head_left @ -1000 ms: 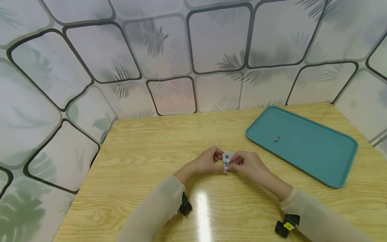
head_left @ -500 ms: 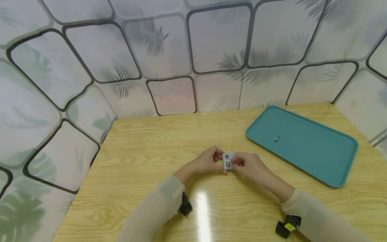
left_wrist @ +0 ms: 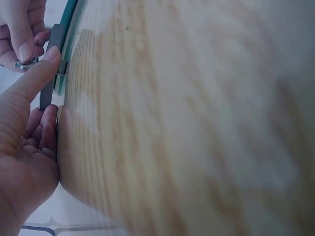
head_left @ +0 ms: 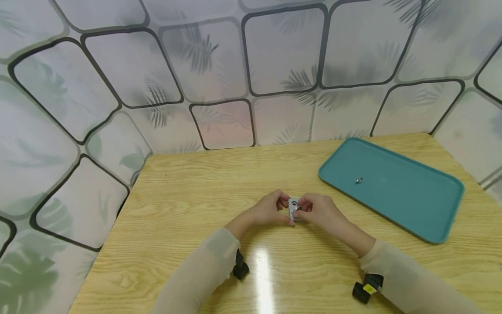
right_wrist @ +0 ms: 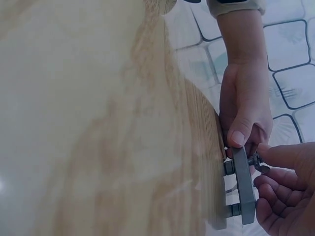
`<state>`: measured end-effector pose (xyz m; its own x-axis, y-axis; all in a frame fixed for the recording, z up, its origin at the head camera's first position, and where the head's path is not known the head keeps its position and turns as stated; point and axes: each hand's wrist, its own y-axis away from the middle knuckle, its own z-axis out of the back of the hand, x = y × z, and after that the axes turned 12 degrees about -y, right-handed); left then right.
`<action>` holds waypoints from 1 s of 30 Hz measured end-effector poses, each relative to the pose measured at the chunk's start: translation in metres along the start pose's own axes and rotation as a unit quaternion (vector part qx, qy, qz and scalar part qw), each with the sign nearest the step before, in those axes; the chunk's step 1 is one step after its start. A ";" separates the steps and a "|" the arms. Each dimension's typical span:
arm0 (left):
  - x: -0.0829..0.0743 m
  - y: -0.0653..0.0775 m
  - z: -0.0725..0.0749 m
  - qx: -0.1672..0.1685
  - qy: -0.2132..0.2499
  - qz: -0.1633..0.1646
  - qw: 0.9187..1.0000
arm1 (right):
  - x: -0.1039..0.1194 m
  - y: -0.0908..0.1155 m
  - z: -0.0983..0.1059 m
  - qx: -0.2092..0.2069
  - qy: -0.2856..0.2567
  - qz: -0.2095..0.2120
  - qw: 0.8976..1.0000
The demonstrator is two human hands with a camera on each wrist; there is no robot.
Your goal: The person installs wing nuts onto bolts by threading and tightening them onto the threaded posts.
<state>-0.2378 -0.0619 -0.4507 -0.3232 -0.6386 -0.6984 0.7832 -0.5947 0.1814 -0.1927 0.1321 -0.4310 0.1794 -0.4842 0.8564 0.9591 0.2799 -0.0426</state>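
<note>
A small grey plate [right_wrist: 243, 184] stands raised off the wooden table on bolt heads [right_wrist: 230, 168] that show under it in the right wrist view. My left hand [head_left: 268, 210] holds the plate by its left side, thumb on the near edge and fingertips by the far edge. From the right, my right hand [head_left: 322, 212] pinches a small metal wing nut [right_wrist: 258, 163] between thumb and index finger, on a threaded end above the plate. A dark round hole [head_left: 294, 203] shows in the plate's far part. My right fingers cover the plate's right part in the head view.
A teal tray [head_left: 408, 192] lies at the right of the wooden table [head_left: 204, 183]. One small shiny metal piece, like a wing nut [head_left: 359, 180], rests in it. A patterned curtain-like wall [head_left: 219, 65] stands behind the table.
My right fingers have shifted round the wing nut, drawing back slightly and then closing over it again, and the wing nut's angle differs. My left hand and the plate have stayed in place.
</note>
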 end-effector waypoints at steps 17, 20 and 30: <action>0.000 -0.002 -0.001 -0.004 -0.005 0.002 1.000 | 0.009 0.014 0.002 0.014 0.028 0.043 0.999; 0.000 -0.001 -0.001 -0.005 -0.006 0.001 1.000 | 0.008 0.013 0.004 0.004 0.025 0.028 0.999; -0.001 0.000 0.001 -0.001 -0.002 -0.006 1.000 | 0.004 0.006 0.002 -0.012 0.022 -0.007 1.000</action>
<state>-0.2375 -0.0618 -0.4493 -0.3343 -0.6333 -0.6980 0.7803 -0.6013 0.1718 -0.1863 0.1331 -0.4265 0.1757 -0.5234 0.8337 0.9662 0.2540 -0.0441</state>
